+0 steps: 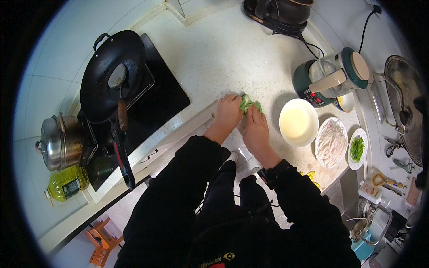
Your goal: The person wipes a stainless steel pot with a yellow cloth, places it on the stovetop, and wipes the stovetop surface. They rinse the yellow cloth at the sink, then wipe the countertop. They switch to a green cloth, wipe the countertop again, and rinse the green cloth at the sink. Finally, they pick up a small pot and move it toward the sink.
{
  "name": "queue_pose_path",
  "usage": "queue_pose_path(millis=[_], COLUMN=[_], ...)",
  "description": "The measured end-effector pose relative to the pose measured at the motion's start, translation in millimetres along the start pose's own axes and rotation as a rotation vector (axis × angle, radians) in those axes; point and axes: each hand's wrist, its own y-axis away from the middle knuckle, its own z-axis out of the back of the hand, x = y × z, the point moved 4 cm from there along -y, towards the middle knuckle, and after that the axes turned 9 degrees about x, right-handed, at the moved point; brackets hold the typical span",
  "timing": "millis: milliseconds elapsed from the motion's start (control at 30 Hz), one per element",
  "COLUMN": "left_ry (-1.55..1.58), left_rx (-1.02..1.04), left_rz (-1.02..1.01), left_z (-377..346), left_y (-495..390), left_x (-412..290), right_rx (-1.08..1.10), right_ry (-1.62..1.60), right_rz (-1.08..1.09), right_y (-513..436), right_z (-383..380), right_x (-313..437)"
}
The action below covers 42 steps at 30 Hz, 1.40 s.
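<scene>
Both hands meet at the front edge of the speckled countertop (214, 63), around a crumpled green-and-white thing (249, 103), perhaps a cloth or a bag. My left hand (228, 112) has its curled fingers on the left side of it. My right hand (256, 129) lies with extended fingers over its lower right part. How firmly either hand holds it cannot be told. Right of the hands stands a white bowl of pale yellow liquid (298, 122). Beside it are a plate of pale shredded strips (331, 142) and a smaller plate of cut green vegetable (357, 149).
At left, a black wok (97, 77) holding a spatula (117, 76) rests on the hob, its handle past the counter edge. A steel pot (63, 142) and an oil bottle (68, 183) stand nearby. A glass kettle (330, 75) stands back right; a sink (348, 187) lies lower right.
</scene>
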Motion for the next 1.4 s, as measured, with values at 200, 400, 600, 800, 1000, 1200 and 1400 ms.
queue_pose_path(millis=[200,400,600,800,1000,1200,1400], left_ry=[-0.077,-0.134,-0.172,-0.194,-0.243,-0.245,-0.246], left_rx=[0.023,0.086,0.129,0.096,0.126,0.141,0.162], left_rz=[0.074,0.115,0.118,0.147,0.087,0.034,-0.010], left_z=[-1,-4,-6,-12,-16,-12,-14], left_y=[-29,-34,-10,-46,-44,-37,-50], left_x=[11,15,-7,-13,-7,-9,-4], right_rx=[-0.058,-0.022,0.032,0.014,0.079,0.106,0.090], right_ry=[-0.010,-0.060,-0.040,-0.172,-0.147,-0.120,-0.128], right_rz=[-0.065,-0.047,0.009,-0.120,-0.075,-0.086,-0.079], right_y=[-32,-42,14,-5,-3,4,-2], right_z=[-4,-7,2,-2,1,9,5], right_x=[-6,-14,-2,-7,-18,-16,-21])
